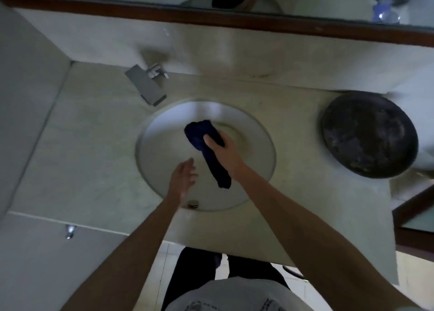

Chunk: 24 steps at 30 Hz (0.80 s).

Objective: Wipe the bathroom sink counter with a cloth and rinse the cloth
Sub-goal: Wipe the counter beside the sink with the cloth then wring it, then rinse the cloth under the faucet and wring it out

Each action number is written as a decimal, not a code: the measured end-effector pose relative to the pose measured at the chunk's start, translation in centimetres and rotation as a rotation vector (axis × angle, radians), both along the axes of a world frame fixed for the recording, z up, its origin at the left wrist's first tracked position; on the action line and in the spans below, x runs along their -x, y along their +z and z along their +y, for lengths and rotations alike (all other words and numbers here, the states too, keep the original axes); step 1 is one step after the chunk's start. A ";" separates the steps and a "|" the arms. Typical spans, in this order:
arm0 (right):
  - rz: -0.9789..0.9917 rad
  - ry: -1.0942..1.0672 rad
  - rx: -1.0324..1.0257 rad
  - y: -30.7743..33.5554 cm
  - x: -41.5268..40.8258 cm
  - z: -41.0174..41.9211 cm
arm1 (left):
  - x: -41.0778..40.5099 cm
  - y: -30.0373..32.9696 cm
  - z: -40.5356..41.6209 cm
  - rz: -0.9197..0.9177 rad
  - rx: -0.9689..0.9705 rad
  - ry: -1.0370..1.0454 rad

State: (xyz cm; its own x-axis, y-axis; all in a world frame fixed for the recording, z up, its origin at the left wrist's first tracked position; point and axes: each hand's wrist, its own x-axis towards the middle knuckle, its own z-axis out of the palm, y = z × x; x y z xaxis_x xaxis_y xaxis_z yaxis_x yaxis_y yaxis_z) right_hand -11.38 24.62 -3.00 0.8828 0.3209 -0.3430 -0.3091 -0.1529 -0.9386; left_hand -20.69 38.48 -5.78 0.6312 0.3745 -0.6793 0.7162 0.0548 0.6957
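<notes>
Pale stone bench (94, 146): open surface left of the round white basin (258, 137). Obstacles: square chrome tap (146, 85) jutting over the basin's far-left rim; dark round bowl (370, 134) occupying the right bench. Far strip between them bare.

The scene is dim and flat, with a greenish-grey cast over the table (98, 146). The brightest patch is a soft pale smear of glare on the far rim of the sink (209, 110); the basin inside that rim stays lighter than everything around it. Shadows are weak and diffuse, and the dark bowl (370, 134) to the right of the sink loses most of its surface detail. Motion blur softens the faucet (146, 84) beyond the sink and the left hand (183, 181) over its near side. Wide-angle distortion bends the mirror frame (234, 20) behind the sink and stretches both forearms toward the lower corners.
</notes>
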 end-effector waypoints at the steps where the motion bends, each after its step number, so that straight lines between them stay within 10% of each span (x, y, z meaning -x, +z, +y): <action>1: 0.026 0.021 -0.035 0.0 -0.8 0.3 | -1.3 1.1 0.6 -0.083 0.090 0.082; 12: 0.306 0.126 0.021 0.5 -5.9 5.3 | -8.9 3.1 6.1 -0.291 -0.025 0.062; 16: -0.059 -0.225 0.255 2.0 -9.5 8.1 | -10.4 1.9 7.5 -0.213 -0.054 0.071; 24: -0.550 0.000 0.345 4.7 -15.4 14.9 | -11.9 0.1 8.9 -0.190 -0.066 0.054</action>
State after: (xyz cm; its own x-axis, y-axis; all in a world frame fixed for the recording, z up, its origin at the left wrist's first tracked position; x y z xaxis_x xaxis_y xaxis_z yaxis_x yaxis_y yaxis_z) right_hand 3.98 39.48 1.74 0.9589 0.2733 0.0755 0.2025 -0.4738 -0.8570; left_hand -8.76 47.36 -5.69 0.7236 0.4510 -0.5225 0.5688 0.0391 0.8215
